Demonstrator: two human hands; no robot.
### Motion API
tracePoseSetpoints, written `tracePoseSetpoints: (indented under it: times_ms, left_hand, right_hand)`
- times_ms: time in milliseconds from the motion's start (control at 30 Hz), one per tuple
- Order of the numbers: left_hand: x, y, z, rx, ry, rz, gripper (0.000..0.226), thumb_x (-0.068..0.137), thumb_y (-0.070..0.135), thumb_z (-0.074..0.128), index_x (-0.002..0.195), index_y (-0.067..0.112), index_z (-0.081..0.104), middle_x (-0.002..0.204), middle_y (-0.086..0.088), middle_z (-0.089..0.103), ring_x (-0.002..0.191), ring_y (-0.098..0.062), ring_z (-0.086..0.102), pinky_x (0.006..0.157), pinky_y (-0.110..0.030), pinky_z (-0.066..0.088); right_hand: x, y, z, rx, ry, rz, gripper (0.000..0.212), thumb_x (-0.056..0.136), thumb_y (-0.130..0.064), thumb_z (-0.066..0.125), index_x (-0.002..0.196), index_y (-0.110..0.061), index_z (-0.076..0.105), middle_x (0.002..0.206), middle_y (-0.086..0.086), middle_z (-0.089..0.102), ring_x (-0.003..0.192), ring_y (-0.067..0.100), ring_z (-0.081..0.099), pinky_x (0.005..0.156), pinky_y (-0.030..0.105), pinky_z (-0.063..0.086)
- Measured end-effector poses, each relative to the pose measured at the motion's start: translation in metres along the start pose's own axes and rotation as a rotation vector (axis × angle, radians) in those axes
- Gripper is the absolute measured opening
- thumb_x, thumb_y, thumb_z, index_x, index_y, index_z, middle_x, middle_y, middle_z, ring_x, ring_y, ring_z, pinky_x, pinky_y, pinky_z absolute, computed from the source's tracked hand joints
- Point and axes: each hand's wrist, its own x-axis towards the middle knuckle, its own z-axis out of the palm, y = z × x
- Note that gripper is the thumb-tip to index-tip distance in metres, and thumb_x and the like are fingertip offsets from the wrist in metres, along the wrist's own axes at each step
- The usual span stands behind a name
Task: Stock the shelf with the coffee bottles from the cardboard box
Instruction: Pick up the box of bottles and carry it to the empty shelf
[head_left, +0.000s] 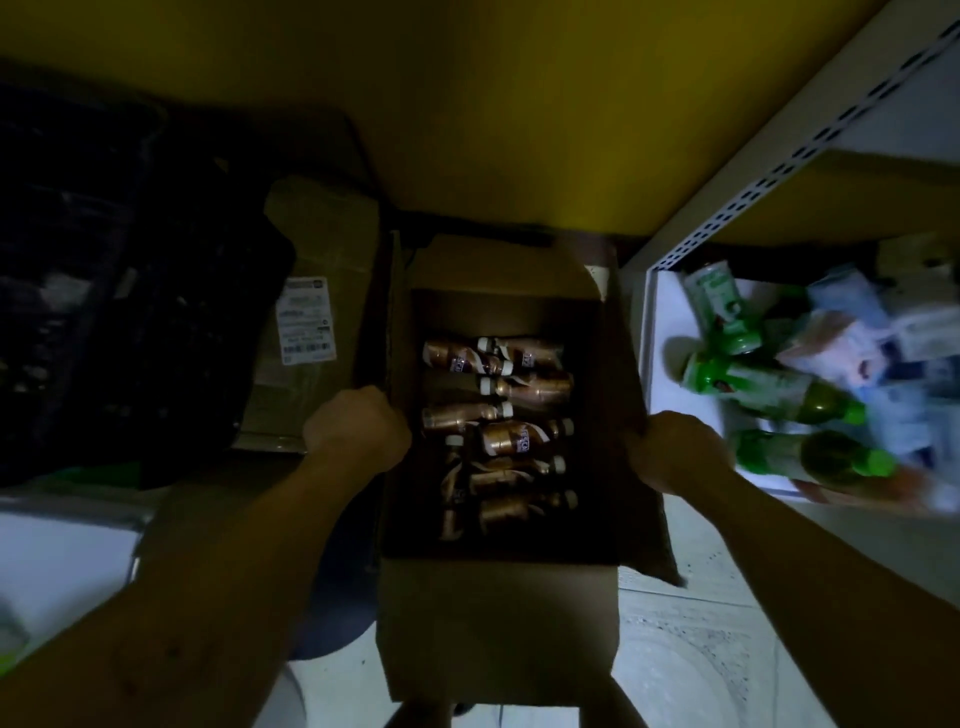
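An open cardboard box (498, 613) stands on the floor below me, in dim light. Several brown coffee bottles (514, 439) with white caps lie on their sides inside it. My left hand (358, 428) grips the box's left flap, fingers curled over its edge. My right hand (675, 452) grips the right flap the same way. The white metal shelf (670, 332) stands to the right of the box, with a perforated upright.
Green bottles (769, 395) and pale packets lie jumbled on the shelf's low board. A second cardboard box (311, 322) with a white label sits left of the open box, next to a black crate (104, 291). A yellow wall rises behind.
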Motion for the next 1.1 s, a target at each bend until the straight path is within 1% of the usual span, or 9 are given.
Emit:
tracePoseSetpoints:
  times_ms: [100, 167, 300, 400, 567, 667, 867, 1033, 1100]
  left_hand:
    - [-0.033, -0.001, -0.03, 0.055, 0.035, -0.002, 0.027, 0.089, 0.034, 0.055, 0.073, 0.013, 0.05, 0.082, -0.005, 0.056, 0.071, -0.019, 0.049, 0.061, -0.029, 0.04]
    - [-0.056, 0.0, -0.05, 0.062, 0.017, 0.0, 0.026, 0.089, 0.035, 0.054, 0.075, 0.013, 0.05, 0.092, -0.009, 0.062, 0.076, -0.023, 0.054, 0.064, -0.03, 0.044]
    - [-0.115, 0.006, -0.097, 0.074, 0.03, 0.021, 0.028, 0.089, 0.032, 0.055, 0.103, 0.008, 0.058, 0.112, -0.014, 0.059, 0.098, -0.029, 0.057, 0.073, -0.032, 0.041]
    - [-0.163, 0.015, -0.139, 0.123, 0.057, 0.069, 0.033, 0.088, 0.032, 0.055, 0.111, 0.008, 0.057, 0.116, -0.013, 0.058, 0.104, -0.03, 0.057, 0.079, -0.035, 0.044]
    - [-0.234, 0.03, -0.222, 0.167, 0.081, 0.144, 0.03, 0.085, 0.034, 0.056, 0.104, 0.011, 0.061, 0.104, -0.01, 0.062, 0.093, -0.028, 0.061, 0.079, -0.036, 0.051]
    - [-0.272, 0.031, -0.266, 0.157, 0.124, 0.166, 0.029, 0.085, 0.033, 0.055, 0.104, 0.012, 0.061, 0.104, -0.008, 0.061, 0.093, -0.026, 0.06, 0.082, -0.036, 0.051]
    - [-0.335, 0.031, -0.304, 0.09, 0.169, 0.139, 0.024, 0.089, 0.034, 0.051, 0.09, 0.013, 0.061, 0.09, -0.007, 0.059, 0.079, -0.024, 0.057, 0.075, -0.036, 0.05]
    - [-0.405, 0.022, -0.316, -0.019, 0.395, 0.069, 0.014, 0.086, 0.025, 0.055, 0.086, 0.012, 0.062, 0.088, -0.007, 0.062, 0.079, -0.023, 0.061, 0.064, -0.032, 0.046]
    - [-0.433, 0.014, -0.325, -0.081, 0.478, 0.033, 0.013, 0.087, 0.026, 0.055, 0.082, 0.014, 0.058, 0.081, -0.005, 0.057, 0.068, -0.019, 0.055, 0.054, -0.028, 0.042]
  right_hand:
    - [-0.035, -0.001, -0.021, 0.015, 0.002, -0.04, 0.037, 0.098, -0.034, 0.044, 0.108, -0.005, 0.065, 0.116, 0.018, 0.064, 0.106, 0.035, 0.061, 0.086, 0.038, 0.046]
    - [-0.063, -0.002, -0.035, 0.014, 0.017, -0.036, 0.037, 0.097, -0.033, 0.046, 0.113, -0.005, 0.064, 0.122, 0.018, 0.062, 0.112, 0.035, 0.059, 0.09, 0.037, 0.046]
    - [-0.125, -0.002, -0.07, 0.019, 0.037, -0.022, 0.035, 0.096, -0.028, 0.048, 0.114, -0.003, 0.064, 0.123, 0.018, 0.062, 0.112, 0.035, 0.059, 0.087, 0.036, 0.047]
    - [-0.174, 0.0, -0.103, 0.036, 0.076, -0.007, 0.038, 0.095, -0.028, 0.049, 0.12, -0.002, 0.062, 0.128, 0.02, 0.058, 0.115, 0.036, 0.057, 0.091, 0.04, 0.048]
    - [-0.252, 0.003, -0.173, 0.034, 0.15, -0.029, 0.025, 0.093, -0.025, 0.05, 0.092, -0.003, 0.062, 0.111, 0.018, 0.066, 0.09, 0.031, 0.063, 0.072, 0.033, 0.048]
    - [-0.29, 0.008, -0.214, 0.049, 0.216, -0.056, 0.032, 0.094, -0.032, 0.049, 0.101, -0.004, 0.063, 0.106, 0.016, 0.064, 0.091, 0.032, 0.061, 0.073, 0.035, 0.048]
    - [-0.344, 0.021, -0.268, -0.011, 0.29, -0.134, 0.029, 0.094, -0.037, 0.051, 0.093, -0.009, 0.059, 0.091, 0.011, 0.059, 0.08, 0.028, 0.057, 0.068, 0.033, 0.046]
    - [-0.402, 0.033, -0.302, -0.042, 0.403, -0.246, 0.028, 0.093, -0.033, 0.053, 0.074, -0.012, 0.057, 0.073, 0.007, 0.057, 0.062, 0.023, 0.058, 0.053, 0.03, 0.048]
    - [-0.432, 0.033, -0.319, -0.062, 0.457, -0.284, 0.029, 0.093, -0.033, 0.053, 0.074, -0.011, 0.056, 0.073, 0.007, 0.057, 0.062, 0.024, 0.057, 0.05, 0.031, 0.045]
